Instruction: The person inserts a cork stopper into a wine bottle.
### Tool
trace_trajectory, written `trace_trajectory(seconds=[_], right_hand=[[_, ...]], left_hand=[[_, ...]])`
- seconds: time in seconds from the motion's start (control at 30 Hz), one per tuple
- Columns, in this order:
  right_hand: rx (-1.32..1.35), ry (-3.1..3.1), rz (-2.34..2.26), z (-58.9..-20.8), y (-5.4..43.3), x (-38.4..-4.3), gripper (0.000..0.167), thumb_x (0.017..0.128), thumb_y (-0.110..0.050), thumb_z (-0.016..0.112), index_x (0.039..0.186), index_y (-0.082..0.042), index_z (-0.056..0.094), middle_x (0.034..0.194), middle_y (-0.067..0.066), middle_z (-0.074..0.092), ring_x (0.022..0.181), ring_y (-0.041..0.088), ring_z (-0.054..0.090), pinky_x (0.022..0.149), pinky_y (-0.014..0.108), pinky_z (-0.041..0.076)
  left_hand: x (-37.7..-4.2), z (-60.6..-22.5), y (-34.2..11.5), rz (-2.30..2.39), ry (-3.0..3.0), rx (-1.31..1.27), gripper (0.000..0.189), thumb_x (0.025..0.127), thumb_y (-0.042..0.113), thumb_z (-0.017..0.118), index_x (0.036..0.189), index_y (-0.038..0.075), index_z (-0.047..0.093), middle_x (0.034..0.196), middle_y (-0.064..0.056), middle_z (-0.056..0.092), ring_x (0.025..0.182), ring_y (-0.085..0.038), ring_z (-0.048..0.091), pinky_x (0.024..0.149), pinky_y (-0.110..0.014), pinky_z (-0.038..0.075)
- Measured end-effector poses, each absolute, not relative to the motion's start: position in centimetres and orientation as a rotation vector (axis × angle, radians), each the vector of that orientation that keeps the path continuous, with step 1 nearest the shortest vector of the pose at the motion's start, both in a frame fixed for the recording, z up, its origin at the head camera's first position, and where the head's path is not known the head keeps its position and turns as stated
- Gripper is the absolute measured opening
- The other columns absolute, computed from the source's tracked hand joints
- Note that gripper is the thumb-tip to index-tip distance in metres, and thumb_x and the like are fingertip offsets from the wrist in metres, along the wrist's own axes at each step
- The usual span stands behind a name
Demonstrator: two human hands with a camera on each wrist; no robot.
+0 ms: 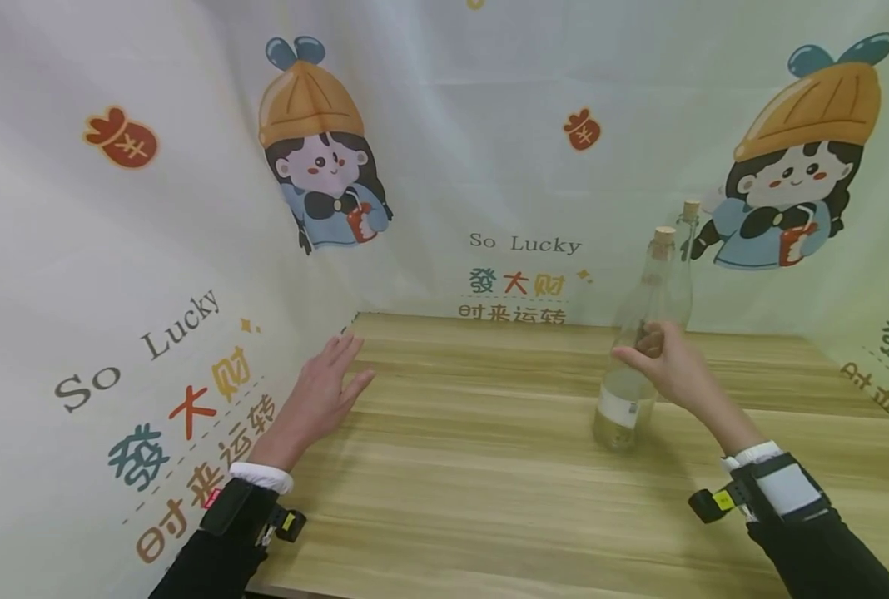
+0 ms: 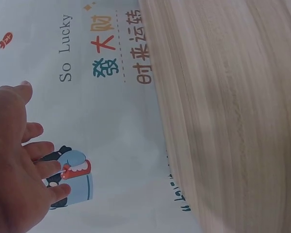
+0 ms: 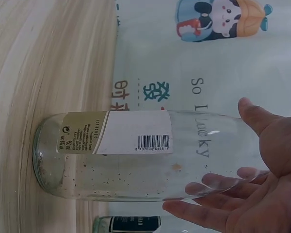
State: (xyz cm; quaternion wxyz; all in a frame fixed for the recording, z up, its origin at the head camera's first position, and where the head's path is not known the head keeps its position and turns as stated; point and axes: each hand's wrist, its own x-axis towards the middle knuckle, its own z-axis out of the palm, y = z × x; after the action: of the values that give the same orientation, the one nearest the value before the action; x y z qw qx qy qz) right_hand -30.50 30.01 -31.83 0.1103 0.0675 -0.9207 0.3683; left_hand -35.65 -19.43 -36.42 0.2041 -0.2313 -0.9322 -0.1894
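Note:
On the right side of the table stands a clear glass bottle (image 1: 618, 409) with a cork and a pale label. My right hand (image 1: 672, 364) holds it around the middle, thumb on one side and curled fingers on the other. In the right wrist view the label of this bottle (image 3: 136, 133) carries a barcode, and fingers show through the glass. Just behind is a second corked bottle (image 1: 686, 283); its dark label appears at the bottom of the right wrist view. My left hand (image 1: 317, 391) hovers at the table's left side, fingers extended, holding nothing.
The wood-grain table (image 1: 444, 466) reaches back to a pale printed curtain (image 1: 452, 125) with cartoon figures and lettering. This curtain also closes off the left and right sides. The second bottle stands close behind the held one.

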Motion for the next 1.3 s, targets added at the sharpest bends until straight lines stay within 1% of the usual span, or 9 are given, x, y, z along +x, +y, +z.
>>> trace_trajectory(seconds=[0.63,0.7,0.73,0.8,0.87,0.93,0.97,1.03,1.3], right_hand=[[0.173,-2.707,1.106,-31.4,30.5,-34.3,0.089,0.102,-0.052,0.061,0.147,0.016,0.023,0.139,0.044,0.046,0.126,0.055,0.050,0.095,0.061,0.050],[0.186,-2.694,1.096,-31.3,30.6,-34.6,0.071,0.103,-0.049,0.061,0.123,0.013,0.037,0.116,0.038,0.055,0.103,0.046,0.058,0.078,0.050,0.053],[0.193,-2.690,1.088,-31.4,30.6,-34.8,0.070,0.103,-0.048,0.062,0.122,0.014,0.037,0.113,0.037,0.055,0.100,0.044,0.058,0.075,0.046,0.052],[0.211,-2.678,1.083,-31.5,30.6,-35.1,0.061,0.103,-0.047,0.062,0.095,0.008,0.034,0.086,0.026,0.045,0.077,0.035,0.049,0.062,0.038,0.044],[0.207,-2.669,1.083,-31.5,30.6,-35.4,0.064,0.103,-0.046,0.062,0.097,0.013,0.039,0.086,0.028,0.047,0.078,0.038,0.053,0.063,0.039,0.050],[0.182,-2.680,1.103,-31.5,30.6,-35.5,0.078,0.103,-0.049,0.061,0.129,0.021,0.039,0.109,0.040,0.054,0.099,0.048,0.059,0.078,0.049,0.056],[0.171,-2.680,1.125,-31.5,30.6,-35.7,0.080,0.102,-0.051,0.061,0.132,0.020,0.039,0.112,0.040,0.053,0.103,0.049,0.059,0.083,0.052,0.056],[0.139,-2.688,1.153,-31.5,30.7,-35.8,0.099,0.101,-0.054,0.060,0.156,0.014,0.014,0.143,0.042,0.041,0.128,0.056,0.048,0.100,0.064,0.048],[0.096,-2.673,1.166,-31.8,30.8,-36.9,0.104,0.098,-0.062,0.059,0.158,0.010,0.014,0.149,0.041,0.038,0.132,0.057,0.044,0.106,0.065,0.043]], left_hand=[[-37.6,-36.8,-19.4,-0.431,-2.665,-0.640,0.068,0.109,0.036,0.052,0.159,-0.005,0.030,0.164,-0.028,0.028,0.152,-0.045,0.023,0.122,-0.064,0.019],[-37.9,-36.8,-19.1,-0.431,-2.675,-0.638,0.069,0.109,0.037,0.052,0.159,-0.005,0.030,0.163,-0.028,0.028,0.151,-0.045,0.024,0.121,-0.064,0.019],[-38.0,-36.9,-19.0,-0.430,-2.684,-0.632,0.069,0.109,0.038,0.052,0.159,-0.005,0.030,0.163,-0.028,0.028,0.151,-0.045,0.025,0.121,-0.064,0.019],[-38.2,-36.9,-18.8,-0.433,-2.703,-0.624,0.069,0.109,0.039,0.051,0.159,-0.005,0.030,0.163,-0.029,0.029,0.150,-0.045,0.027,0.121,-0.064,0.020],[-38.4,-36.9,-18.7,-0.430,-2.718,-0.620,0.069,0.109,0.039,0.051,0.159,-0.005,0.030,0.162,-0.029,0.029,0.150,-0.045,0.028,0.121,-0.064,0.020],[-38.5,-36.8,-18.6,-0.428,-2.731,-0.614,0.069,0.109,0.039,0.051,0.159,-0.005,0.030,0.162,-0.029,0.029,0.150,-0.045,0.028,0.121,-0.064,0.020],[-38.7,-36.8,-18.6,-0.428,-2.734,-0.614,0.069,0.109,0.039,0.051,0.159,-0.004,0.030,0.162,-0.029,0.029,0.150,-0.045,0.028,0.121,-0.064,0.021],[-39.0,-36.8,-18.5,-0.421,-2.738,-0.613,0.069,0.109,0.038,0.051,0.159,-0.004,0.031,0.162,-0.029,0.029,0.150,-0.045,0.028,0.121,-0.064,0.021],[-40.5,-36.8,-18.4,-0.384,-2.742,-0.625,0.068,0.109,0.036,0.052,0.158,-0.006,0.032,0.161,-0.030,0.031,0.149,-0.045,0.029,0.121,-0.063,0.022]])
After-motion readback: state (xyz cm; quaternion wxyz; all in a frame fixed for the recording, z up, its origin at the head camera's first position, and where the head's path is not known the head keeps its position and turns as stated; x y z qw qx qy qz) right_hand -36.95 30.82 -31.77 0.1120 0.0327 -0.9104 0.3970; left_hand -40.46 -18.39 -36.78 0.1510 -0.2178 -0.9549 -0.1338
